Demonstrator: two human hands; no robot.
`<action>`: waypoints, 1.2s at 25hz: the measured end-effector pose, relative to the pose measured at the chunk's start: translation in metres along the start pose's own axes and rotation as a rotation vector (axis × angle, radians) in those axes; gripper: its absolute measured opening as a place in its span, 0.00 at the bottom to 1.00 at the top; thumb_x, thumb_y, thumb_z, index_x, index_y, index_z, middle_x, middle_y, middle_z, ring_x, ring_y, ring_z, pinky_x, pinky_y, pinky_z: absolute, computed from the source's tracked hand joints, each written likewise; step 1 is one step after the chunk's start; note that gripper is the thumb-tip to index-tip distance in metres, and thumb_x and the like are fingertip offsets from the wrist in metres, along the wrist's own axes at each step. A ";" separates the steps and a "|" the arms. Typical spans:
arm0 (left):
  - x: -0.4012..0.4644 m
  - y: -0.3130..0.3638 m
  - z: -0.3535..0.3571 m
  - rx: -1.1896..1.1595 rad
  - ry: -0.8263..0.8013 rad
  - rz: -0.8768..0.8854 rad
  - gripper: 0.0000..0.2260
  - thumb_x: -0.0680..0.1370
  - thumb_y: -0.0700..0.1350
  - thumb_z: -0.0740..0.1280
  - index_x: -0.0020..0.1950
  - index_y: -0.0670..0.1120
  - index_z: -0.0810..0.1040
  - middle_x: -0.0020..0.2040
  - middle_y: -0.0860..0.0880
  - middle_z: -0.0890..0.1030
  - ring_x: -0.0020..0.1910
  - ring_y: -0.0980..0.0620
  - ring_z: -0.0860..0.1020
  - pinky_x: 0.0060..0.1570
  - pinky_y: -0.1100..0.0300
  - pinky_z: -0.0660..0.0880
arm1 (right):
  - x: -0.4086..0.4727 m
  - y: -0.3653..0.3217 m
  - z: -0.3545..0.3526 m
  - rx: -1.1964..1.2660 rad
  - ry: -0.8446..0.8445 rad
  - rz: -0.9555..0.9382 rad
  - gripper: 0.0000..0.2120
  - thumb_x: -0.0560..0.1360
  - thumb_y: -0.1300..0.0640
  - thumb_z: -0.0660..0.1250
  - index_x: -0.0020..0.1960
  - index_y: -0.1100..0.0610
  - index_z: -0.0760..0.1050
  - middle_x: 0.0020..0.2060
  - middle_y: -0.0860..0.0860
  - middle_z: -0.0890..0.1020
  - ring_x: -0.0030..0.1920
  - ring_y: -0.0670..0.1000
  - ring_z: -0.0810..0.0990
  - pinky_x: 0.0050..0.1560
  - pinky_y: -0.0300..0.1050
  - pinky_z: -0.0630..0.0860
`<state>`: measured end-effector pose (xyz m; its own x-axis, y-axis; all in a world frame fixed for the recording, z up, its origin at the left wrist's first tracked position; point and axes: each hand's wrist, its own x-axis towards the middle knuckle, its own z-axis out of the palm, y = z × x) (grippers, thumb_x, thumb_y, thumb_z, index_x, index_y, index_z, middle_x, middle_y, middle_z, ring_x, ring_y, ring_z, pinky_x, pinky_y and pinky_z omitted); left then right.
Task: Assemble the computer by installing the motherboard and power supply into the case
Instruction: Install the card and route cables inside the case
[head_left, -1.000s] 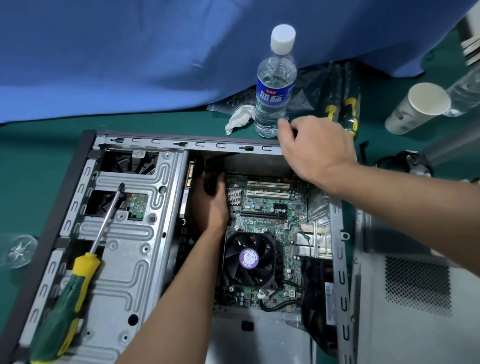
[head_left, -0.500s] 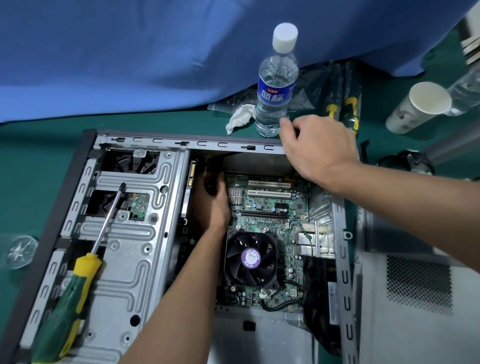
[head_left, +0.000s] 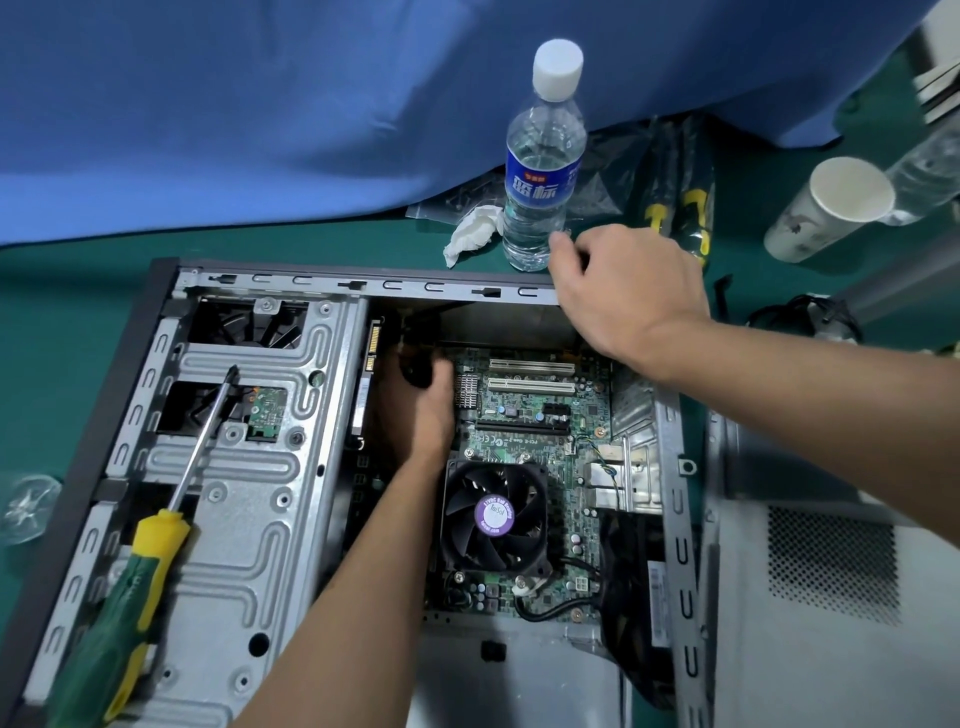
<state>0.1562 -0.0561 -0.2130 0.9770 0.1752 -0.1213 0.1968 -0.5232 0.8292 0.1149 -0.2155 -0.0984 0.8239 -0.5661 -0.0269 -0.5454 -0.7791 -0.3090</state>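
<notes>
Motherboard (head_left: 540, 415): green printed circuit board, lying flat inside the case, apparently seated; white and black expansion slots ran across its far half, a small finned heatsink beside them. Whether its screws were all in could not be told.

Cooler fan (head_left: 493, 514): black, square-framed, curved blades, round purple label at the hub; mounted on the board's near half, a black cable looping from its near corner.

Case (head_left: 363, 286): lying on its side on the desk, open face up; bare grey stamped steel with pressed ribs and slotted rims, dark front bezel at the left edge.

Power supply: not identified with certainty; judged still to be fitted. A grey perforated metal body (head_left: 831, 561) lay just right of the case, nature unclear.

Left hand (head_left: 421, 410): reached down between the drive cage and the board, fingers curled round a dark part, probably a connector or cable bundle.

Right hand (head_left: 623, 291): resting on the case's far rim, fingers bent over the edge; what they held, if anything, could not be told.

Screwdriver (head_left: 150, 545): green and yellow handle, steel shaft, lying idle across the drive cage (head_left: 249, 519).

Desk (head_left: 78, 322): green matte surface. On it: clear plastic water bottle (head_left: 540, 161), white cap, blue label; crumpled white tissue (head_left: 472, 228); white paper cup (head_left: 826, 208).
</notes>
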 end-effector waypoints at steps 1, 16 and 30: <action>-0.001 0.001 -0.001 0.018 -0.007 0.001 0.02 0.74 0.42 0.70 0.45 0.46 0.79 0.38 0.51 0.79 0.36 0.54 0.75 0.32 0.81 0.63 | 0.000 0.000 0.000 -0.001 0.000 0.001 0.25 0.81 0.42 0.49 0.34 0.55 0.71 0.30 0.52 0.76 0.35 0.58 0.75 0.40 0.48 0.68; -0.002 0.000 -0.001 0.040 -0.015 0.000 0.14 0.79 0.46 0.69 0.60 0.39 0.80 0.56 0.41 0.83 0.56 0.45 0.80 0.44 0.70 0.63 | 0.000 0.002 0.000 -0.004 0.006 0.002 0.25 0.82 0.42 0.49 0.32 0.54 0.68 0.29 0.50 0.74 0.32 0.56 0.73 0.38 0.47 0.65; 0.004 -0.012 0.005 0.020 0.020 0.096 0.12 0.80 0.48 0.68 0.57 0.40 0.81 0.54 0.41 0.84 0.53 0.44 0.80 0.44 0.70 0.62 | 0.002 0.002 0.003 -0.006 0.014 -0.001 0.25 0.81 0.41 0.49 0.35 0.55 0.73 0.29 0.51 0.75 0.34 0.58 0.74 0.39 0.48 0.65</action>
<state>0.1577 -0.0532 -0.2256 0.9897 0.1401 -0.0304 0.1039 -0.5547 0.8255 0.1155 -0.2177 -0.1019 0.8220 -0.5693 -0.0131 -0.5458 -0.7811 -0.3034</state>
